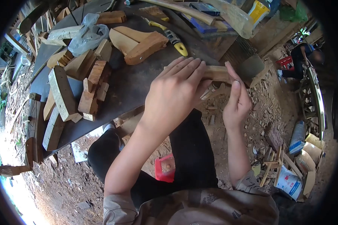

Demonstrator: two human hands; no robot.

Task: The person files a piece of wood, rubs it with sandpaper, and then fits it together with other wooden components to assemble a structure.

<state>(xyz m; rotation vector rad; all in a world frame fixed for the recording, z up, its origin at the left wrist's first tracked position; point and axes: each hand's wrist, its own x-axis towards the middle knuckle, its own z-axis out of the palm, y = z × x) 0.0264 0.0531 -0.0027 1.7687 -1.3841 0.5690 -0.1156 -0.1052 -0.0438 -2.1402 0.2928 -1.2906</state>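
Note:
A wooden block (216, 73) is at the near edge of the dark table, partly covered by my left hand (178, 84). The fingers of that hand lie over the wood, and its thumb reaches round the near side, so it is closed on the block. My right hand (237, 98) is upright at the block's right end, its fingers stretched out along that end and its palm turned inward. A yellow-and-black handled tool (172, 38) lies just beyond my left hand. Behind it rest curved wooden pieces (146, 47).
Several cut wood blocks (62, 93) and a clear plastic bag (88, 35) cover the table's left side. A yellow-labelled bottle (260, 13) stands at the back right. Below my legs is a red plastic container (164, 168). Another person (303, 60) is at the far right.

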